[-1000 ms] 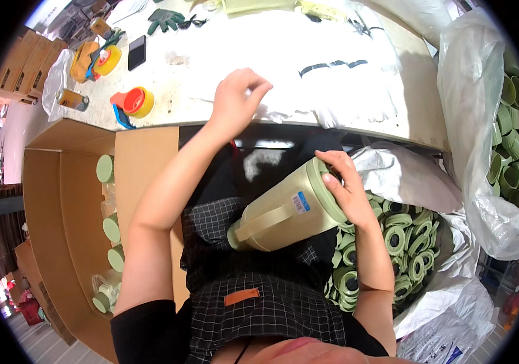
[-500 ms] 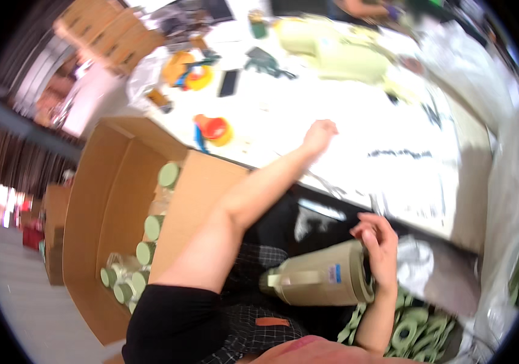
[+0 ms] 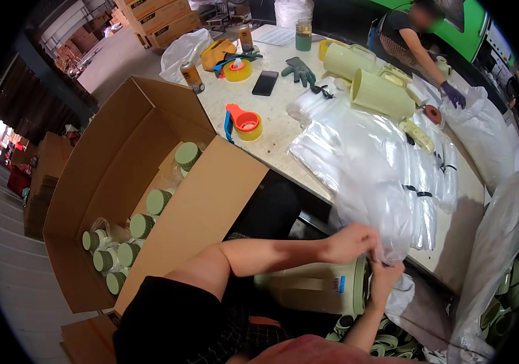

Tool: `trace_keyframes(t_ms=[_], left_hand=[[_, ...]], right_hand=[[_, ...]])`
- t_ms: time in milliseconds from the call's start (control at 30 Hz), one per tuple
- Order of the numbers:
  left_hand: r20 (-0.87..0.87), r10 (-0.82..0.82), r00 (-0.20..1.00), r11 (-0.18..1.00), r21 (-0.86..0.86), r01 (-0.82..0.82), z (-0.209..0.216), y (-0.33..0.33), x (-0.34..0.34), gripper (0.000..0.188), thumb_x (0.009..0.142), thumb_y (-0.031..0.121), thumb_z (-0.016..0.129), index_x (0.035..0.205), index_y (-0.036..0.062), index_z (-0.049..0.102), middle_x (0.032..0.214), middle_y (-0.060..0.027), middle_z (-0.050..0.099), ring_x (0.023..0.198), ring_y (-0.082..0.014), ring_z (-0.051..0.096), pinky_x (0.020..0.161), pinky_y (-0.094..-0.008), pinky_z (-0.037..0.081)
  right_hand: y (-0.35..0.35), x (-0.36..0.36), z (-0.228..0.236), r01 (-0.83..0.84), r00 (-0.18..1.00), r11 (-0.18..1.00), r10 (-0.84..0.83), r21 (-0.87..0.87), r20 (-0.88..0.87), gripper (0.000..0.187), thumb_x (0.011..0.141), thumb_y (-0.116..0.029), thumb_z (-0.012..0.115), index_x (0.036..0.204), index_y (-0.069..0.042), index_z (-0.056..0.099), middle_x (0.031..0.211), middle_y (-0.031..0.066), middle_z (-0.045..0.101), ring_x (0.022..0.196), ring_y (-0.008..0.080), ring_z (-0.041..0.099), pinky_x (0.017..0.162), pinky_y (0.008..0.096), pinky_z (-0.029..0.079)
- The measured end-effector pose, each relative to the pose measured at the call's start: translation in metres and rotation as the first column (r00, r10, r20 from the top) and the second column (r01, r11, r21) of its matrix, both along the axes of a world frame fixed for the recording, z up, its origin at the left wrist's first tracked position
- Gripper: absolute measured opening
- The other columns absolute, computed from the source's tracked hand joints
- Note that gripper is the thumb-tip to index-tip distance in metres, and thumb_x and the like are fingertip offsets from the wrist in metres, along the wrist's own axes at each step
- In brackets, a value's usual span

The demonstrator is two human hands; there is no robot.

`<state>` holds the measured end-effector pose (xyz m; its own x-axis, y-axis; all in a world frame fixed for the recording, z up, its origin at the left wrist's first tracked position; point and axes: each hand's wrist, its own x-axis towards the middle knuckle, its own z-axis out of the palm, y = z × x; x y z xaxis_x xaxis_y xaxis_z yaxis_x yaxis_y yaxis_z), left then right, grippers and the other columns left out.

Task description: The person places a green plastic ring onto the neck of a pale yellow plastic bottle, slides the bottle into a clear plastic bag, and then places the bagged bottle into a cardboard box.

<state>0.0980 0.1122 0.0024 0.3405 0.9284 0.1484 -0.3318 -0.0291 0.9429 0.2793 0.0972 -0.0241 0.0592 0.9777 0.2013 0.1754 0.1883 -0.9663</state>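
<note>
Both of my hands pinch the edge of a clear plastic bag (image 3: 373, 209), which hangs out over the table's near edge, blurred by motion. My left hand (image 3: 353, 241) grips it from the left, fingers closed. Close beside it, my right hand (image 3: 387, 280) holds the same edge, fingers pressed together. Under my left forearm a pale green thermos jug (image 3: 299, 290) with a handle and a small blue-and-white label lies on its side across my lap. Its wide end points right, beside my right wrist. A stack of flat clear bags (image 3: 323, 148) lies on the table.
An open cardboard box (image 3: 98, 182) at left holds several green-capped jugs. On the table are tape dispensers (image 3: 248, 124), a phone (image 3: 265, 84), a glove (image 3: 299, 71) and pale green jug bodies (image 3: 380, 94). Green parts (image 3: 387, 346) lie low right. A gloved co-worker (image 3: 405, 42) stands across.
My left hand has come back from over the table to beside my right hand. A clear bag is now between them. My right hand's fingers have closed. The view has shifted.
</note>
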Motion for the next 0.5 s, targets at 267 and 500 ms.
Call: trace_keyframes(t_ms=[267, 500], left_hand=[[-0.438, 0.204, 0.875, 0.965, 0.243, -0.103, -0.049, 0.014, -0.033, 0.010, 0.090, 0.007, 0.065, 0.093, 0.0024, 0.057, 0.070, -0.0039, 0.053, 0.062, -0.0140, 0.051, 0.061, -0.0298, 0.046], [-0.513, 0.350, 0.784, 0.818, 0.576, 0.011, 0.032, -0.082, -0.041, 0.035, 0.085, 0.021, 0.072, 0.114, 0.0044, 0.061, 0.093, -0.0090, 0.059, 0.074, -0.0221, 0.059, 0.064, -0.0346, 0.050]], right_hand=[[0.013, 0.139, -0.125, -0.359, 0.296, 0.889, -0.180, -0.284, -0.938, 0.011, 0.100, -0.015, 0.055, 0.103, -0.007, 0.062, 0.095, 0.0075, 0.068, 0.072, 0.0127, 0.064, 0.069, 0.0266, 0.061], [-0.119, 0.002, -0.090, 0.553, 0.825, 0.820, -0.564, 0.147, 0.046, 0.045, 0.100, -0.043, 0.050, 0.113, 0.000, 0.056, 0.109, 0.0150, 0.058, 0.100, 0.0270, 0.056, 0.092, 0.0427, 0.047]])
